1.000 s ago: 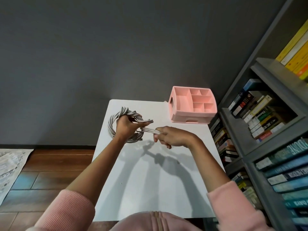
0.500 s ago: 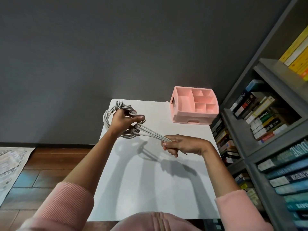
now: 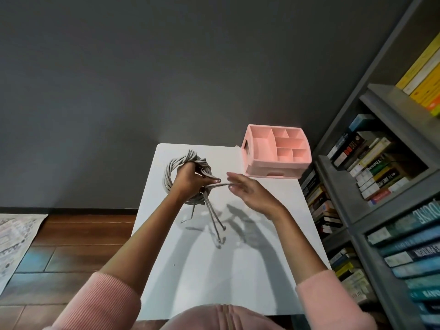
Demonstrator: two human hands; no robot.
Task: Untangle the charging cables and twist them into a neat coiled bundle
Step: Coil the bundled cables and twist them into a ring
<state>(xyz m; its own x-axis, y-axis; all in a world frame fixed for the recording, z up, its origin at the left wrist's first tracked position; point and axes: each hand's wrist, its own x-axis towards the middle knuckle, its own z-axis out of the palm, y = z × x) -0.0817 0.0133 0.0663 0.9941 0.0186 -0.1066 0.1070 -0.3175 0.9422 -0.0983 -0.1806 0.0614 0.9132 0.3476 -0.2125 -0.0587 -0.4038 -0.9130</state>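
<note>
Bare white tabletop [image 3: 250, 270] nearer than grey coiled cable bundle [image 3: 170, 172], open to near edge; pink plastic compartment organiser [image 3: 276, 151] right of bundle at far corner. Left hand [image 3: 190, 181] clenched on bundle, loose ends dangling. Right hand [image 3: 250, 192] fingers spread, touching one strand.

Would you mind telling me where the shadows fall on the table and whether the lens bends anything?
Head view: the arms and the cable coil cast dark shadows on the white table, towards the person, so the light seems to come from the far side; the bookshelf leans sharply, a wide-angle effect.
</note>
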